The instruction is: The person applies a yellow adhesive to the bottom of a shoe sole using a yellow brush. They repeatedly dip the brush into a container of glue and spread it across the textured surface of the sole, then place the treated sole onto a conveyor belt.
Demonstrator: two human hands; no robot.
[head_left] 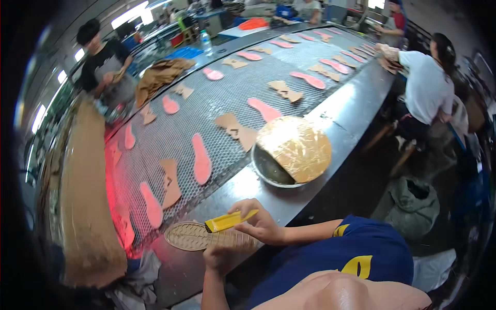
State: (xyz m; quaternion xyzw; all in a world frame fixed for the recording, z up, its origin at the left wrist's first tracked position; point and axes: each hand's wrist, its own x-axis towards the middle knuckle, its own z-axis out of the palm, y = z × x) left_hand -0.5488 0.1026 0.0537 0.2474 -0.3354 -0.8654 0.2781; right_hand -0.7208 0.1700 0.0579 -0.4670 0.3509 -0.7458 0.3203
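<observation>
A tan shoe sole [187, 237] with a patterned face lies tilted at the metal edge of the conveyor. My left hand [219, 257] is closed around its nearer side. In my right hand [262, 226] is a yellow-handled brush [226, 222], pinched between the fingers. The brush's dark bristle end is just over the middle of the sole; whether it touches cannot be made out. Beyond my right hand stands a round metal bowl [268, 173], partly covered by a yellowish, shiny board [305, 142].
A mesh conveyor belt [199, 116] carries pink insoles [201, 159] and tan cut-out pieces [170, 183], with red light glowing at its left end. Co-workers stand at the far left [106, 67] and right [426, 77]. A grey-green sack [411, 206] sits on the floor at right.
</observation>
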